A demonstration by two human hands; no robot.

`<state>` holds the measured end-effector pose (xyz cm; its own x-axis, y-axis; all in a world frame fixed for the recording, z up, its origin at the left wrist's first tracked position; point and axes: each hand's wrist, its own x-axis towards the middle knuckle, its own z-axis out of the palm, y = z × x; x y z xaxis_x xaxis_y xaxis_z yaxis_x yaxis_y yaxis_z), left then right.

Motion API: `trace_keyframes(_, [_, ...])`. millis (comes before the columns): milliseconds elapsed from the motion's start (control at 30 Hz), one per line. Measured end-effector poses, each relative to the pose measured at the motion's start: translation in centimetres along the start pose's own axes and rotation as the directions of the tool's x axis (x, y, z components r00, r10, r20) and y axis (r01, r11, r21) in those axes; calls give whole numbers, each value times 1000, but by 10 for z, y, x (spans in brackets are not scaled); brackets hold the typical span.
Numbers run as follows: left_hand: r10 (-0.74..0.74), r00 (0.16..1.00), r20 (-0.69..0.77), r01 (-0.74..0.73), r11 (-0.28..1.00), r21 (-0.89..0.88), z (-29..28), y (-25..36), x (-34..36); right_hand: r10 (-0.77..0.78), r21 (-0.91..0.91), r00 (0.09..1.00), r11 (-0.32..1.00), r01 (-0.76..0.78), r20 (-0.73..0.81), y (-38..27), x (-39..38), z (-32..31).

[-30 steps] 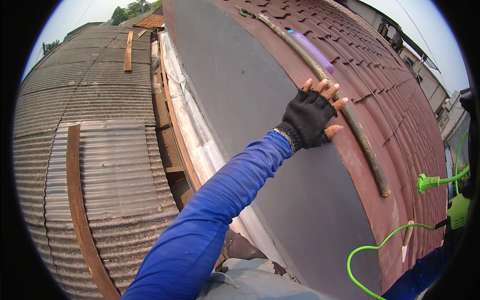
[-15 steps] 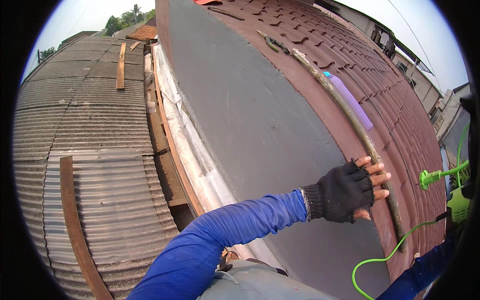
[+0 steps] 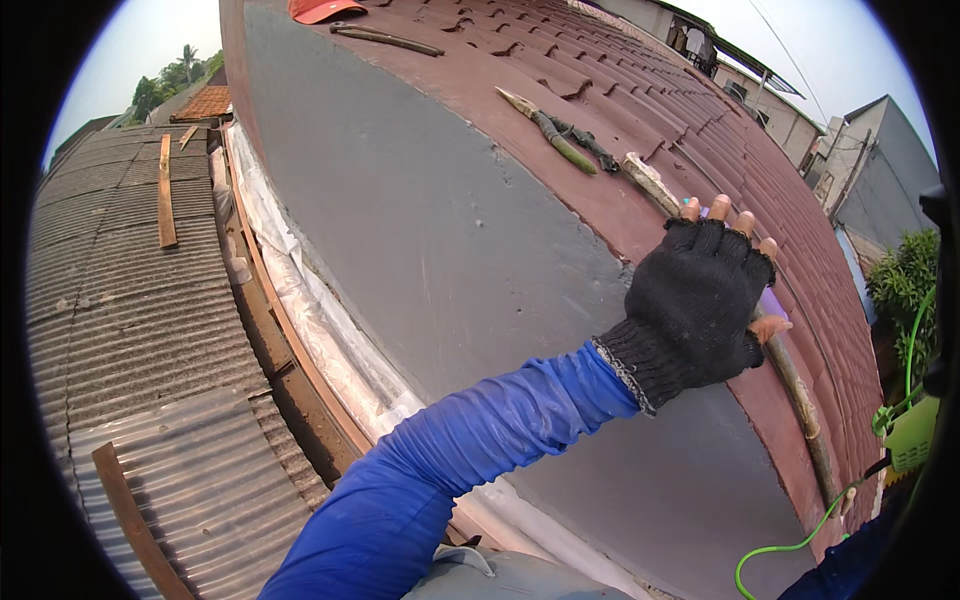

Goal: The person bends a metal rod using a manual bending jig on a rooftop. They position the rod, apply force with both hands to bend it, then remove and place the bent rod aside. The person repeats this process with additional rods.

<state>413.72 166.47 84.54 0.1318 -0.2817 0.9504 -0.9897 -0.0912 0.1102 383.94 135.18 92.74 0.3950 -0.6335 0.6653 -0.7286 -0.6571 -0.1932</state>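
Note:
My left hand (image 3: 697, 300), in a black fingerless glove and blue sleeve, is spread palm down over a rough wooden pole (image 3: 797, 395) on the roof edge. Its fingers are apart. Partly hidden beneath it is a purple bottle (image 3: 770, 302); whether my palm touches bottle or pole I cannot see. Only the dark blue sleeve of my right arm (image 3: 850, 565) shows at the lower right; that hand is lost at the dark rim. Near it are a light green slotted object (image 3: 914, 436) and a bright green cord (image 3: 775, 550).
A grey plastered wall (image 3: 400, 200) slopes beside brown roof tiles (image 3: 640, 130). A green-handled tool (image 3: 565, 145), a thin stick (image 3: 385, 38) and an orange cap (image 3: 322, 10) lie farther up. Left, beyond a gap, a corrugated roof (image 3: 130, 330) carries wooden planks (image 3: 166, 195).
My left hand has moved up along the pole and now covers most of the purple bottle. The view has shifted, bringing more of the orange cap in. The green plug has dropped lower.

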Motion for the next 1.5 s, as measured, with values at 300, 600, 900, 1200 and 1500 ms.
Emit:
trace_keyframes(300, [94,992,83,-46,889,-455,-13,-3,1,105,-151,993,982,-111,-46,-93,-16,-20])
trace_keyframes(600, [396,902,-172,-414,681,-605,-57,-36,3,26,-217,993,975,-50,-111,-129,-2,-44])
trace_keyframes(900, [360,926,-118,-316,906,280,-214,-278,38,-144,-385,954,922,33,-264,-248,63,-66])
trace_keyframes(1200, [369,924,-102,-360,928,97,-230,-362,44,-323,-566,864,822,54,-386,-498,158,-49])
trace_keyframes(1500, [349,922,-170,-379,903,-201,-224,-368,44,-376,-421,875,877,231,-304,-749,231,18])
